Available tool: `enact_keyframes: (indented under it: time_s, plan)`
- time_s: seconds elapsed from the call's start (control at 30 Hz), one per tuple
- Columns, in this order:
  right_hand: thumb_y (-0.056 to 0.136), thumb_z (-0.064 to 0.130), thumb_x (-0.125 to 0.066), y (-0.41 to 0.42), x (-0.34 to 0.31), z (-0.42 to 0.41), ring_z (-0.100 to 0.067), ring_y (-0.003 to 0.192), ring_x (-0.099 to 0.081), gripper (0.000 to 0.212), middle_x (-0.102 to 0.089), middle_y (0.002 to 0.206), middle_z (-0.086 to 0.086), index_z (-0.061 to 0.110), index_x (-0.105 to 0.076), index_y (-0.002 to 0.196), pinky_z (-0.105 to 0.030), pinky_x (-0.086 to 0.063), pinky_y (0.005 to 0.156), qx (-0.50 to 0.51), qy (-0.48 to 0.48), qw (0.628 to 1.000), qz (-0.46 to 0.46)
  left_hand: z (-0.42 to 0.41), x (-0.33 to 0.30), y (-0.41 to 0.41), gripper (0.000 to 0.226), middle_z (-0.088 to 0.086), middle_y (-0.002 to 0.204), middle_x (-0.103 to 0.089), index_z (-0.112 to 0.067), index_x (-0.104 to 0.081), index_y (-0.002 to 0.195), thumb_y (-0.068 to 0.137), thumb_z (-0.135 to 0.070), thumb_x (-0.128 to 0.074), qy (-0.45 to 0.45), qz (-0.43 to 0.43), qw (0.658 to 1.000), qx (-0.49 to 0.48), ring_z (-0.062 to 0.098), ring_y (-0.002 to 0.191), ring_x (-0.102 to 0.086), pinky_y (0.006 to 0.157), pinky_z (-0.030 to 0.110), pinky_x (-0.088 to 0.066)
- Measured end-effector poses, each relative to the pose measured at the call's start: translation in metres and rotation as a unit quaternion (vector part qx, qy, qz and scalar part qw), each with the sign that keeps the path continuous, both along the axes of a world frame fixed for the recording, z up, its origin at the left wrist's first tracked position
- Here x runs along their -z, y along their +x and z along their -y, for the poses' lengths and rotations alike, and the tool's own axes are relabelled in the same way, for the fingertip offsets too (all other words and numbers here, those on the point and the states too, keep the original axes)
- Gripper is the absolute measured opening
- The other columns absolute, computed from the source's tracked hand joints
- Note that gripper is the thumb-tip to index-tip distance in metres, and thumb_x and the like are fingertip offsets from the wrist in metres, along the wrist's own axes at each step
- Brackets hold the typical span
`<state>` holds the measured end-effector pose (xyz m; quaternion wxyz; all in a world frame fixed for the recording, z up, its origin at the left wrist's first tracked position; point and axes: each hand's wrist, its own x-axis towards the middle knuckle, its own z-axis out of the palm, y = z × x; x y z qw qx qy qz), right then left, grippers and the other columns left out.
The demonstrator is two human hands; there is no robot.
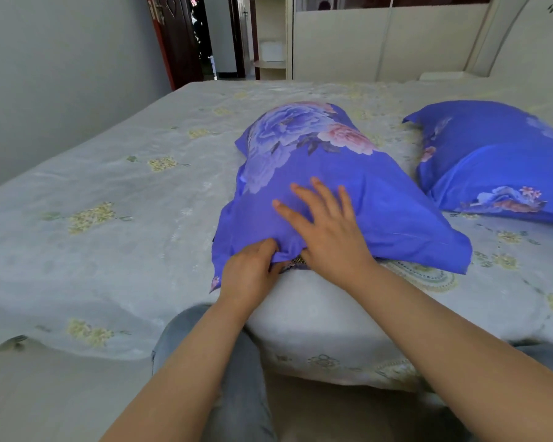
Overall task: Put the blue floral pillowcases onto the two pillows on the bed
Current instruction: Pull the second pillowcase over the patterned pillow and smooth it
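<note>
Gripping a bunched fold at the open hem of the near pillowcase (348,183), the left hand (249,269) has its fingers curled into the cloth, just at the bed (109,193) edge nearest the person. Beside it, the right hand (329,228) lies flat with fingers spread on top of the same case, pressing it down. A dark patterned bit of the pillow inside (299,259) peeks out at the hem between the two hands, so this case seems nearly on. The cloth looks thin, soft and a little slick, the filling light and yielding; the hem corners look like the best hold for tugging it closed. Beyond and to the right of that case lies the second pillow (498,167), already in blue floral cloth.
</note>
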<state>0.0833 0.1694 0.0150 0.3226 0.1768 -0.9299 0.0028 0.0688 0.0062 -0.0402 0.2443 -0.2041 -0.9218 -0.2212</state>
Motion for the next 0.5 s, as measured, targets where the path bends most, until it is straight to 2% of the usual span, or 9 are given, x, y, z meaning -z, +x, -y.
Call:
enact_keyframes:
  time_s: [0.07,0.13,0.2,0.27,0.3,0.37,0.43,0.47,0.5]
  plan:
    - [0.074,0.020,-0.039,-0.007,0.001,0.020,-0.032,0.126,-0.048,0.052,-0.056,0.132,-0.009,0.019,-0.063,0.120,-0.054,-0.033,0.105,-0.071,0.038,0.997,-0.001,-0.004,0.006,0.003,0.022,0.006,0.074,-0.061,-0.011,-0.053,0.080,0.081,-0.028,-0.066,0.052,-0.015,0.999,-0.011,0.029,0.068,-0.057,0.051,0.030,-0.036]
    - [0.071,0.015,-0.055,-0.017,0.005,0.035,-0.030,0.111,-0.061,0.037,-0.066,0.116,-0.009,0.014,-0.071,0.105,-0.048,-0.043,0.097,-0.096,0.060,0.993,0.024,0.003,0.013,0.003,0.031,0.006,0.087,-0.059,-0.012,-0.054,0.090,0.079,-0.038,-0.065,0.122,-0.023,0.990,-0.067,0.029,0.079,-0.055,0.064,0.037,-0.044]
    - [0.062,0.025,-0.076,-0.026,0.008,0.043,-0.026,0.105,-0.063,0.043,-0.067,0.114,-0.006,0.016,-0.071,0.103,-0.039,-0.047,0.092,-0.071,0.094,0.991,0.068,0.015,0.017,0.003,0.059,0.007,0.112,-0.055,-0.012,-0.053,0.112,0.068,-0.046,-0.074,0.191,-0.003,0.969,-0.155,0.029,0.102,-0.049,0.086,0.040,-0.042]
    - [0.061,0.030,-0.078,-0.031,0.008,0.053,-0.025,0.099,-0.063,0.047,-0.065,0.116,-0.004,0.017,-0.070,0.106,-0.032,-0.048,0.085,-0.065,0.114,0.988,0.085,0.030,0.018,-0.002,0.092,0.007,0.134,-0.044,-0.012,-0.038,0.136,0.062,-0.046,-0.082,0.279,0.118,0.935,-0.183,0.025,0.123,-0.040,0.099,0.036,-0.036]
    - [0.064,0.025,-0.074,-0.032,0.008,0.059,-0.026,0.096,-0.062,0.042,-0.065,0.114,-0.004,0.017,-0.070,0.105,-0.031,-0.047,0.081,-0.074,0.119,0.986,0.091,0.038,0.018,-0.004,0.099,0.005,0.136,-0.043,-0.014,-0.028,0.143,0.065,-0.042,-0.082,0.330,0.187,0.909,-0.172,0.022,0.124,-0.042,0.098,0.033,-0.037]
    - [0.061,0.014,-0.071,-0.034,0.005,0.072,-0.025,0.081,-0.061,0.026,-0.068,0.094,-0.003,0.015,-0.071,0.087,-0.028,-0.045,0.070,-0.065,0.138,0.984,0.091,0.050,0.018,-0.008,0.088,0.002,0.118,-0.056,-0.016,-0.020,0.146,0.078,-0.026,-0.075,0.425,0.271,0.853,-0.138,0.021,0.104,-0.057,0.086,0.030,-0.045]
    - [0.051,0.004,-0.075,-0.034,-0.005,0.081,-0.026,0.065,-0.060,0.022,-0.065,0.069,-0.004,0.012,-0.066,0.070,-0.025,-0.041,0.055,-0.052,0.108,0.988,0.098,0.057,0.019,-0.010,0.065,0.003,0.098,-0.063,-0.014,-0.032,0.140,0.086,-0.010,-0.066,0.537,0.303,0.782,-0.094,0.019,0.081,-0.061,0.068,0.028,-0.053]
    - [0.058,0.002,-0.072,-0.035,-0.009,0.085,-0.029,0.069,-0.061,0.022,-0.065,0.072,-0.007,0.009,-0.065,0.077,-0.027,-0.038,0.053,-0.047,0.064,0.989,0.121,0.059,0.020,-0.009,0.052,0.005,0.092,-0.064,-0.012,-0.042,0.132,0.086,-0.006,-0.064,0.566,0.314,0.759,-0.073,0.017,0.076,-0.061,0.061,0.025,-0.055]
    - [0.071,0.003,-0.064,-0.036,-0.013,0.088,-0.031,0.080,-0.061,0.020,-0.067,0.083,-0.011,0.008,-0.061,0.090,-0.031,-0.036,0.056,-0.022,0.004,0.991,0.133,0.058,0.019,-0.008,0.039,0.005,0.086,-0.064,-0.011,-0.051,0.121,0.086,-0.003,-0.064,0.577,0.320,0.750,-0.048,0.015,0.073,-0.061,0.057,0.022,-0.055]
